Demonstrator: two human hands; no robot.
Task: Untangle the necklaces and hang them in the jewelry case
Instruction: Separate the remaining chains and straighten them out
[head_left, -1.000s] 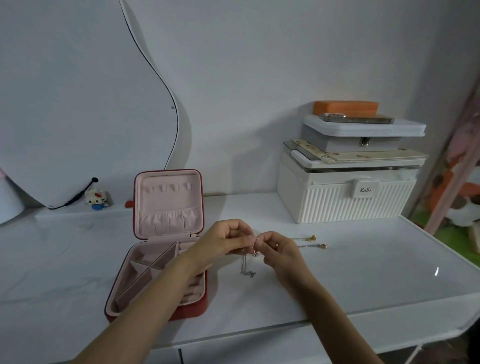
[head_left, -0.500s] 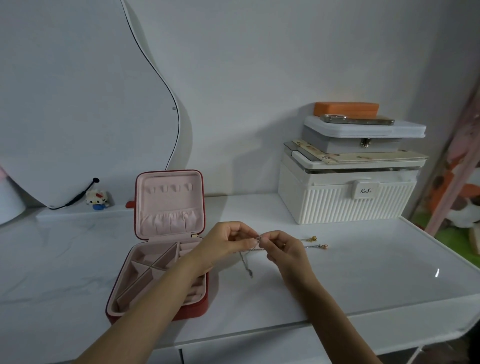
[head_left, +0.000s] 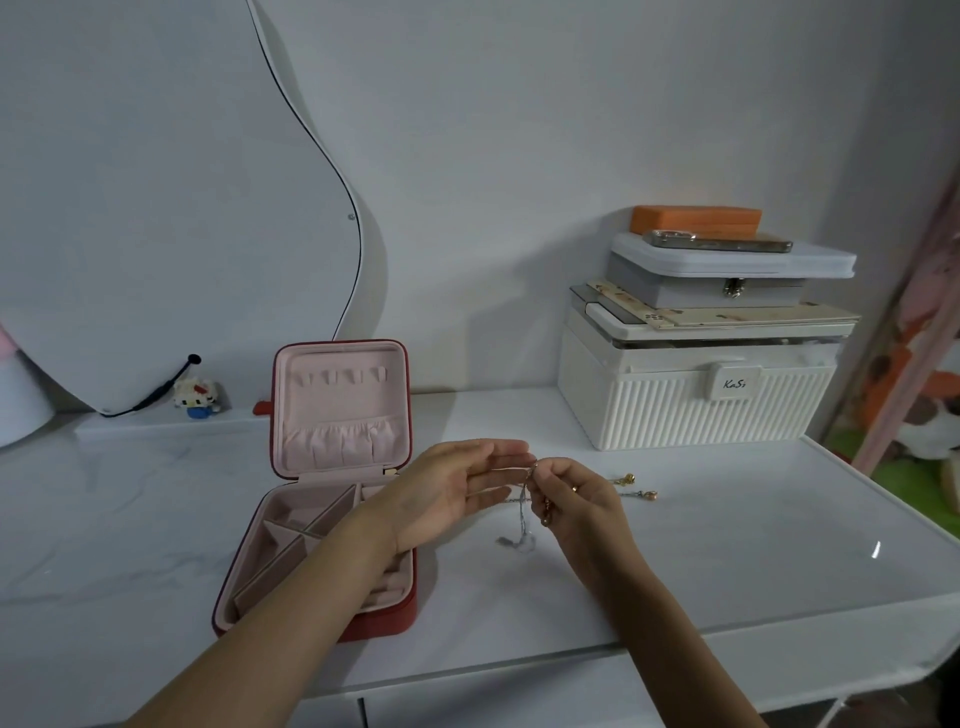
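Note:
A red jewelry case with pink lining stands open on the white table, its lid upright with small hooks and a gathered pocket. My right hand pinches thin tangled necklace chains just right of the case; a silver strand hangs down to the tabletop and a gold bit dangles by my fingers. My left hand is spread, fingers straight, palm facing the chains, close beside them. More chain ends with gold beads lie on the table behind my right hand.
A white ribbed storage box at the back right carries a grey box, an orange case and a phone. A curved mirror leans on the wall at the left, with a small toy figure at its foot. The table's front edge is near.
My left hand has let go of the chains and spread its fingers. The right hand still pinches them, and the silver strand hangs lower toward the table.

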